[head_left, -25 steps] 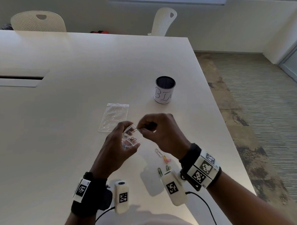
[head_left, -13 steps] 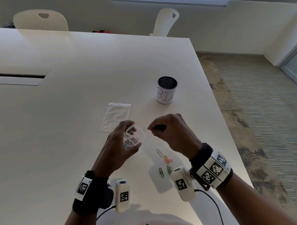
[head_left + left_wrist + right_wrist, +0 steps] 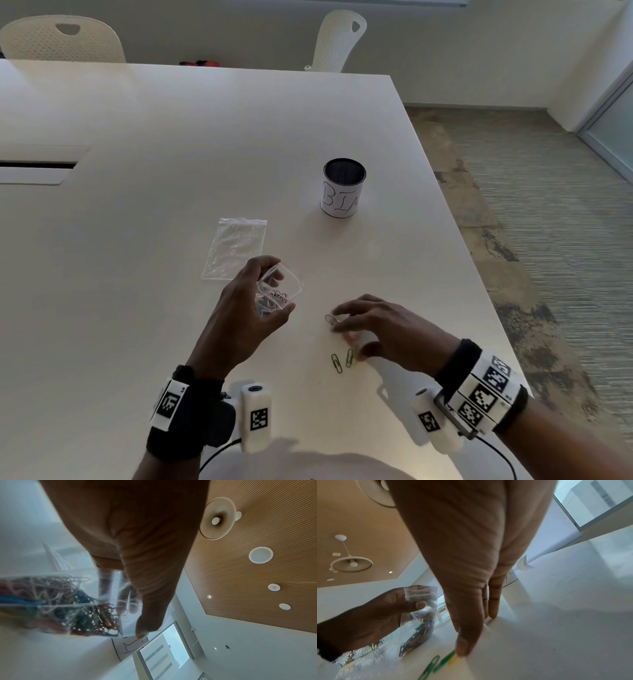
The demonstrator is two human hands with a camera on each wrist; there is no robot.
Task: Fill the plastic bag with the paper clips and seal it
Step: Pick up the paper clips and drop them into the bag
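Observation:
My left hand (image 3: 251, 298) grips a small clear plastic bag (image 3: 281, 291) just above the table, its mouth held wide and facing up. A tangle of coloured paper clips (image 3: 60, 601) fills the bag's lower part. To its right, my right hand (image 3: 363, 325) reaches down to the loose clips with straight fingers, the fingertips (image 3: 464, 646) touching the tabletop. Two green clips (image 3: 336, 363) lie by its thumb, a silver clip (image 3: 330, 319) at the fingertips, and a pink one (image 3: 349, 337) half hidden under the hand.
A flat pile of empty clear bags (image 3: 236, 246) lies just beyond my left hand. A dark mesh cup labelled BIN (image 3: 343, 188) stands further back on the right. The table's right edge (image 3: 479, 284) runs close to my right wrist.
My right hand left the bag's mouth and dropped right and toward me onto the loose clips. My left hand kept hold of the bag.

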